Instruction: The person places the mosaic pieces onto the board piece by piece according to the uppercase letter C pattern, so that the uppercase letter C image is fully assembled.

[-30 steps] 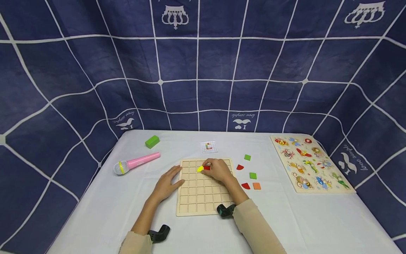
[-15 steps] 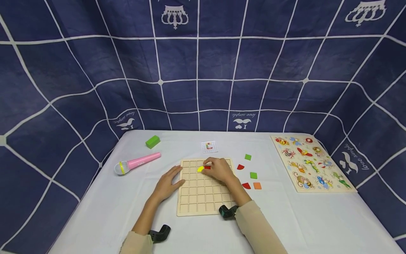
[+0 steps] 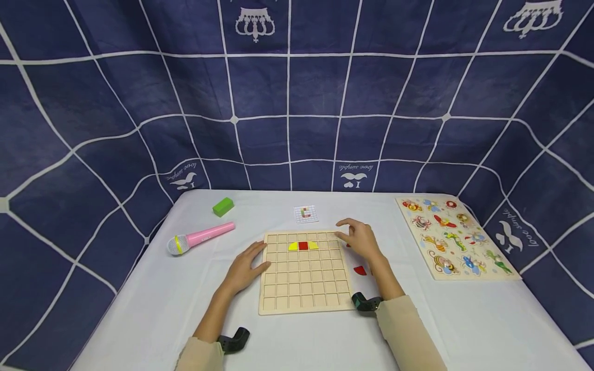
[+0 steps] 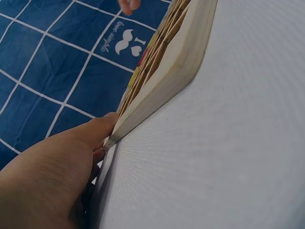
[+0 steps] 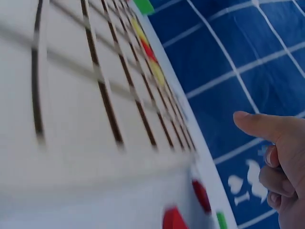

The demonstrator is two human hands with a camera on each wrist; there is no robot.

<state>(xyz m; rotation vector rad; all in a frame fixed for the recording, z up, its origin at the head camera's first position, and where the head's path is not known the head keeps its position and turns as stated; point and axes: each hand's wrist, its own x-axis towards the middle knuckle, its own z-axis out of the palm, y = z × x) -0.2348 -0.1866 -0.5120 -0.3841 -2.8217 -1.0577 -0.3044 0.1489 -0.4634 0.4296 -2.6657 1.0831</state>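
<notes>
A wooden grid board lies on the white table. In one of its upper rows sit a red square tile and two yellow curved tiles, one on its left and one on its right. My left hand rests along the board's left edge, its thumb touching the rim in the left wrist view. Just off the board's upper right corner is my right hand, thumb and index finger apart, holding nothing. Beneath its forearm shows a red curved tile; other loose tiles are mostly hidden there.
Behind the board lies a small pattern card. A pink toy microphone and a green block are at the left. A wooden animal puzzle lies at the right. A blue curtain hangs behind the table.
My right hand has let go and moved right, off the board, over the loose tiles. The right yellow tile beside the red square is now uncovered. My left hand has stayed put.
</notes>
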